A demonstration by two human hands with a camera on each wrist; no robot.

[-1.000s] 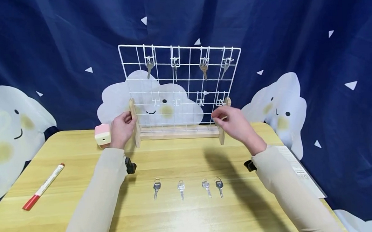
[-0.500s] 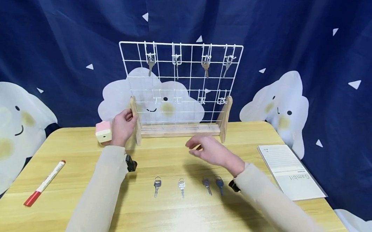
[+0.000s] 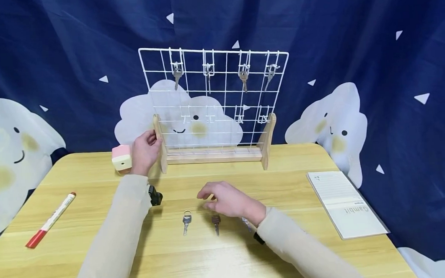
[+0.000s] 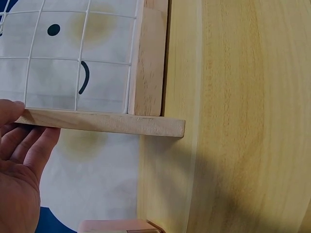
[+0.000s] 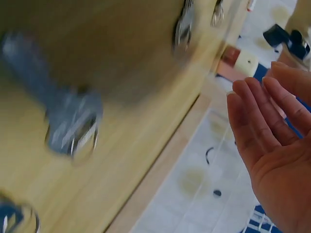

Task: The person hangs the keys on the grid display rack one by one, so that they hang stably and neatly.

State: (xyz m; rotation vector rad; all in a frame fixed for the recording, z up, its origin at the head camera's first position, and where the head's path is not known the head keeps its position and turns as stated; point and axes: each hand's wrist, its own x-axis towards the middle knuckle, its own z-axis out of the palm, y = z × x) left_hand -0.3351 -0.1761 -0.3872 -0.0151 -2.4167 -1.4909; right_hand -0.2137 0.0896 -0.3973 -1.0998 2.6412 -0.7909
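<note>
Currently, right hand (image 3: 227, 198) empty, fingers relaxed; leftmost loose key (image 3: 187, 219) at eight o'clock, axis roughly twelve-to-six. Left hand (image 3: 145, 152) pinches wooden upright (image 4: 121, 123).

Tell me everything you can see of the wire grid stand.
The wire grid stand stands upright toward the back of the table, before a blue curtain. Its white grid is set in a base of pale, wood-like material: a bottom bar between two side posts. White wire hooks hang in two rows of four; each upper one bears a key, and no key shows on the lower ones. The left hand holds the left post between thumb and fingers.
</note>
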